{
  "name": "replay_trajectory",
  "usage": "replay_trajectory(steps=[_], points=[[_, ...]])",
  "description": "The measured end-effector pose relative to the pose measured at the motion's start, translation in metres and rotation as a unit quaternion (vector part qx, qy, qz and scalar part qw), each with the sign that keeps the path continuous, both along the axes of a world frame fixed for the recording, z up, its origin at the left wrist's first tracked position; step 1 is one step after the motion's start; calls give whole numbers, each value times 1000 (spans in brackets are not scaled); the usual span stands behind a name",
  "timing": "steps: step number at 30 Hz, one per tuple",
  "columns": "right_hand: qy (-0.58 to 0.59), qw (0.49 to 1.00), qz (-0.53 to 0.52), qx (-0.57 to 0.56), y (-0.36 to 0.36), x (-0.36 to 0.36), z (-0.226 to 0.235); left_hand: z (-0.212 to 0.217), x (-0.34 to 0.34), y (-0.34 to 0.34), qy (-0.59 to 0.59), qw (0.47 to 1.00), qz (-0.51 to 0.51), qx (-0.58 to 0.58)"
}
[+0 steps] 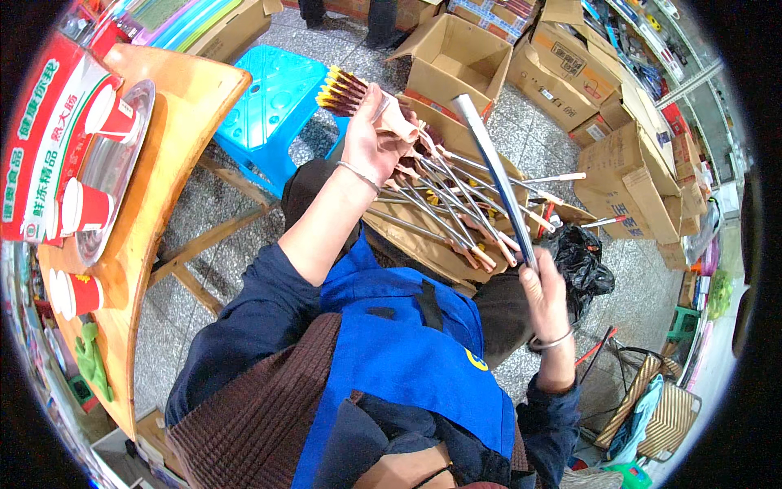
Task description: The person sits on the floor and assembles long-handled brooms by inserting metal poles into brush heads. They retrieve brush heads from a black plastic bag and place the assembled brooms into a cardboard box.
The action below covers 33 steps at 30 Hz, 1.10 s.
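My left hand [373, 140] is closed around a bundle of dark brown sticks with yellow tips [342, 91], whose pinkish ends come out on the other side of the palm. My right hand [544, 289] grips the lower end of a long silver metal bar [494, 167], which slants up and to the left; whether it is one piece or several pressed together, I cannot tell. Between my hands lies a loose pile of thin metal rods with pinkish ends [444, 204], crossing one another on a flattened cardboard box [407, 236] in front of my knees.
A blue plastic stool [265, 102] stands ahead to the left. Beside it, a wooden table [175, 138] carries red-and-white paper cups [86, 205] and a metal tray [138, 163]. An open carton [460, 61], more cardboard boxes [623, 183] and a black plastic bag [582, 265] stand ahead and right.
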State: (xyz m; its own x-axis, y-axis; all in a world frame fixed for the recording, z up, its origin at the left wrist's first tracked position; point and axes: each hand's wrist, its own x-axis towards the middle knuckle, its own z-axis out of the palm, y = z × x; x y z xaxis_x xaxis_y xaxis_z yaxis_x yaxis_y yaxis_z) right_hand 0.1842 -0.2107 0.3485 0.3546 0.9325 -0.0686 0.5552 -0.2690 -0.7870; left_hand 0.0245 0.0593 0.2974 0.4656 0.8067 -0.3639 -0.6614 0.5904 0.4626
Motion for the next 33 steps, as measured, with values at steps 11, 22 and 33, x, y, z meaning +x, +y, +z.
replay_trajectory(steps=[11,22,33], points=[[-26,999,-16,-22,-22,-31,-45,-11,-2,-2,17,1000,17,-3],[-15,1000,-14,-3,-16,-33,-49,-9,-3,-6,53,998,-13,12],[-60,997,-17,-33,-19,-31,-46,-13,0,-8,34,999,-6,38]])
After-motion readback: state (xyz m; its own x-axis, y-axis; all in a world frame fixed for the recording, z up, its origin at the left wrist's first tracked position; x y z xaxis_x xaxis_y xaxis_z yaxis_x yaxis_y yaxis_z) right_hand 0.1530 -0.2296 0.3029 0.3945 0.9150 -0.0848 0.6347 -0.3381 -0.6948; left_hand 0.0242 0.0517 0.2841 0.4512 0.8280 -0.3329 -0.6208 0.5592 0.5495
